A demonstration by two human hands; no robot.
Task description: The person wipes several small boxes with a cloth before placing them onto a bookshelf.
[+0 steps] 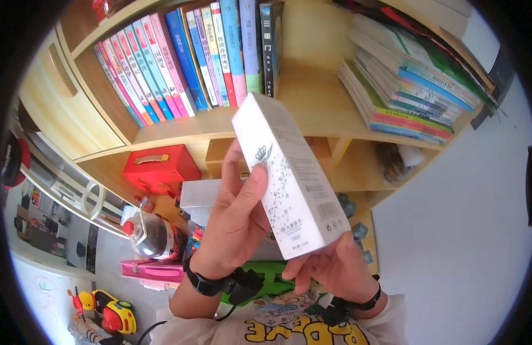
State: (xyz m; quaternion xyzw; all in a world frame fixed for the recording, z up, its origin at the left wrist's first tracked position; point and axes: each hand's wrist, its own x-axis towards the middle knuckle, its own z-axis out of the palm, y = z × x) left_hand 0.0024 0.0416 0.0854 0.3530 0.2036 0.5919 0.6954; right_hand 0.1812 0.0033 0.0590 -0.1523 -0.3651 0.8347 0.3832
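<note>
White box [290, 187] sits tilted in bare fingers [252, 187]

Carton [290, 187]: smooth paperboard (satin-looking). Bookshelf [312, 77]: smooth wood, slight sheen.

Upright books [188, 66]; red box [164, 171] below; toy [117, 313], probably.

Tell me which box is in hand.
The tall white carton: left hand grips it, right hand at its base; the red box and pale grey box sit beyond, unheld.
</note>
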